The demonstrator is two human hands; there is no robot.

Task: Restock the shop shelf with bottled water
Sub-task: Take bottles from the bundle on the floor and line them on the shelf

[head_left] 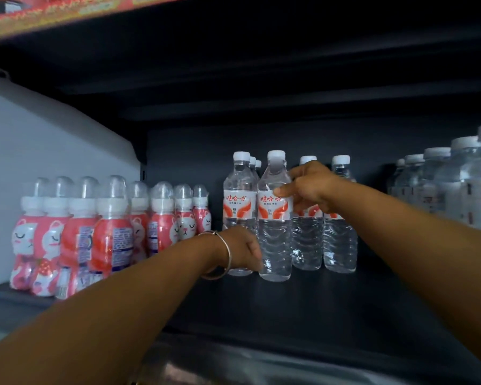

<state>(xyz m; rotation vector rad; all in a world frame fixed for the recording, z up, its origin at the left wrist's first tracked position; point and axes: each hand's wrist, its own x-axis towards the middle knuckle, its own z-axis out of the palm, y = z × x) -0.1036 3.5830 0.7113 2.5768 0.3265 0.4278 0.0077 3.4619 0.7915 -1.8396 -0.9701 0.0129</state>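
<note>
Both hands grip 1 bottle [274,218] standing on the shelf [289,301], at the front of the water rows near the middle. The left hand [242,250] wraps its base from the left; the right hand [307,187] pinches its shoulder, thumb on the label. Neighbours [239,207] touch on the left, and 2 more [324,234] stand just behind on the right. A hard shove back could probably topple those rows. The pink drinks [103,232] at the shelf's left end look safe.
</note>
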